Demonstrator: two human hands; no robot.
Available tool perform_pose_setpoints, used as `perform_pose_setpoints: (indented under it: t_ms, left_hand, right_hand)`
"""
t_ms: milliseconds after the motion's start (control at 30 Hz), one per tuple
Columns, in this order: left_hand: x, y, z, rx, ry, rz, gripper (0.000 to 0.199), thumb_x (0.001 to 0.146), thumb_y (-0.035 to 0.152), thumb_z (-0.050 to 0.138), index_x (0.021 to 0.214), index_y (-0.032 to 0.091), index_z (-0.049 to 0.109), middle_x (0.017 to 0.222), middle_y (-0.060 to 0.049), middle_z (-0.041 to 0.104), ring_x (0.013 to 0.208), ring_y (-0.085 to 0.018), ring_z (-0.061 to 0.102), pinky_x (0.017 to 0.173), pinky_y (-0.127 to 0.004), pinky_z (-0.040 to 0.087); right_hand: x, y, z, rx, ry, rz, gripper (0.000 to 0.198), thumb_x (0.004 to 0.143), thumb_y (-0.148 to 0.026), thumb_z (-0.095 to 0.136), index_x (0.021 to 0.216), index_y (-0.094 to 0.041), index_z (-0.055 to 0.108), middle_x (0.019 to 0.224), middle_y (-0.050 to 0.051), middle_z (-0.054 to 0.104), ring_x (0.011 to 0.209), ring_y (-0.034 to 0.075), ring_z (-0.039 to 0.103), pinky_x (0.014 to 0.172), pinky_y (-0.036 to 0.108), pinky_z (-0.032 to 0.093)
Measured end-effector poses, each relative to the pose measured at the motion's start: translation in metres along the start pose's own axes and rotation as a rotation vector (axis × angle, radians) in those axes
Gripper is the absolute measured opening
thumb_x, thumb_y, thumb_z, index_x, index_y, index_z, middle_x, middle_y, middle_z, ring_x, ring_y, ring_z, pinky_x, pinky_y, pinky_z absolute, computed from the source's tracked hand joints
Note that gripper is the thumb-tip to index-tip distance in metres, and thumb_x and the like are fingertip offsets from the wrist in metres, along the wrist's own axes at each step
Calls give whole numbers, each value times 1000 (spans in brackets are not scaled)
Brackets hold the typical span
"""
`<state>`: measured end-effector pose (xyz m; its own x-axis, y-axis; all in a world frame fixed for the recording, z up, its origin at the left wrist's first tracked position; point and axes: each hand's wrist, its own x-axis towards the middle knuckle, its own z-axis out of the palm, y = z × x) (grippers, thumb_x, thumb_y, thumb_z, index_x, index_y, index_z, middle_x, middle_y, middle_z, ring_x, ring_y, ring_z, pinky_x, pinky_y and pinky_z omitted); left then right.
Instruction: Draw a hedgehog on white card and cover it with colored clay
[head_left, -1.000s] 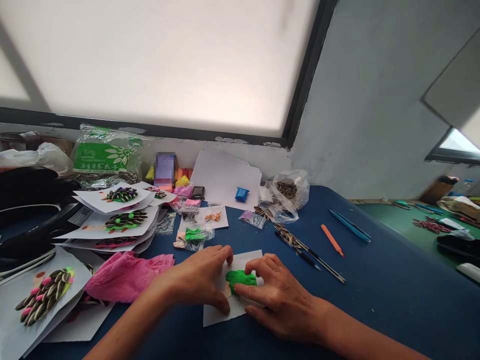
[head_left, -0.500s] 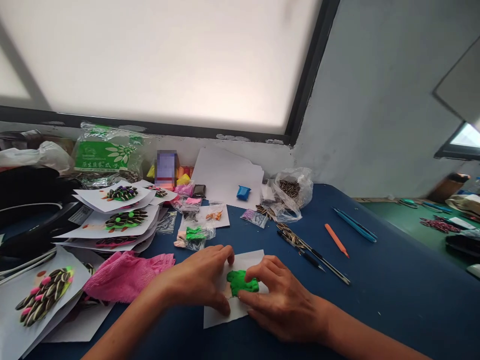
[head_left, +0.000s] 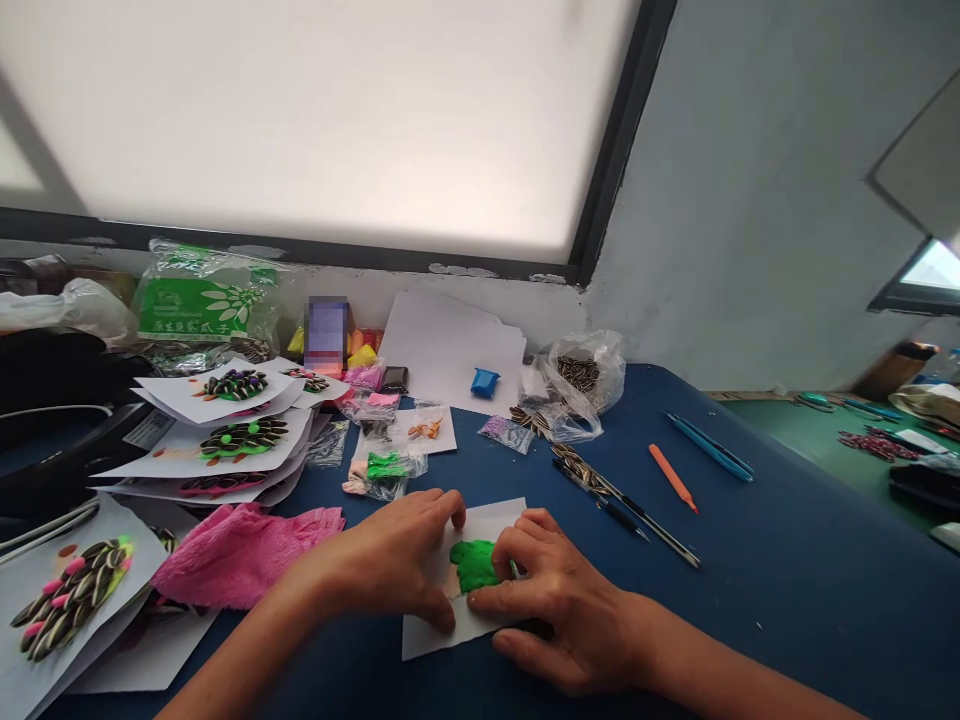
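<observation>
A flattened patch of green modelling clay (head_left: 474,565) lies on a small white sheet of paper (head_left: 480,627), with a bit of pale peach clay (head_left: 453,581) at its left edge. My right hand (head_left: 566,597) is bent over the clay's right side, its fingertips closed in on the clay and hiding part of it. At the sheet's left side rests my left hand (head_left: 401,553). Its thumb and fingers are spread apart with nothing between them, touching or just above the paper.
Left of my hands are a pink cloth (head_left: 251,555) and stacked sheets (head_left: 225,455) bearing sunflower-seed pictures. Behind lie clay packets (head_left: 386,470), a blue packet (head_left: 484,382) and a bag of seeds (head_left: 581,375). Pens (head_left: 622,518), an orange marker (head_left: 673,478) and blue tweezers (head_left: 709,445) lie right.
My right hand's fingers have shifted slightly left over the clay, covering more of its right side, and its thumb has spread away. My left hand has stayed nearly in place.
</observation>
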<state>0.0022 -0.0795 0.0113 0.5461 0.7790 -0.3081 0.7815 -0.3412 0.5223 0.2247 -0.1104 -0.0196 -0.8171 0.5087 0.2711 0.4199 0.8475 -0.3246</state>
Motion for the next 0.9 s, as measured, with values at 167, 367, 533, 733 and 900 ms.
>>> perform_pose_setpoints:
  t_ms: [167, 367, 533, 733, 900]
  left_hand:
    - [0, 0, 0, -8, 3, 2, 55, 55, 29, 81, 102, 24, 53, 98, 1, 56, 92, -23, 54, 71, -27, 41]
    - [0, 1, 0, -1, -9, 2, 54, 57, 29, 79, 103, 24, 53, 98, 1, 56, 92, -23, 55, 71, -27, 41]
    - [1, 0, 0, -3, -4, 0, 54, 56, 30, 80, 102, 24, 53, 99, 1, 56, 93, -24, 55, 73, -27, 41]
    - [1, -2, 1, -11, -2, 8, 55, 56, 30, 80, 102, 25, 53, 101, 1, 56, 94, -24, 55, 74, -27, 42]
    - [0, -1, 0, -11, -11, 0, 54, 56, 30, 80, 102, 24, 52, 100, 0, 56, 93, -23, 55, 73, -27, 41]
  right_hand:
    - [-3, -7, -3, 121, -57, 90, 23, 87, -28, 52, 98, -18, 69, 84, 3, 50, 78, 17, 48, 81, 36, 31]
    - [-5, -10, -2, 158, -17, 130, 26, 86, -29, 53, 105, -17, 68, 88, 5, 53, 82, 19, 49, 84, 37, 32]
    - [-5, -8, 0, 141, 4, 111, 26, 87, -28, 53, 105, -17, 68, 87, 5, 53, 82, 18, 50, 84, 37, 33]
    - [-6, -8, 0, 152, 29, 118, 23, 87, -26, 52, 101, -16, 68, 86, 5, 53, 80, 18, 49, 83, 36, 33]
    - [-6, -9, 0, 164, 47, 127, 25, 87, -25, 53, 104, -16, 68, 85, 5, 52, 80, 18, 48, 83, 36, 34]
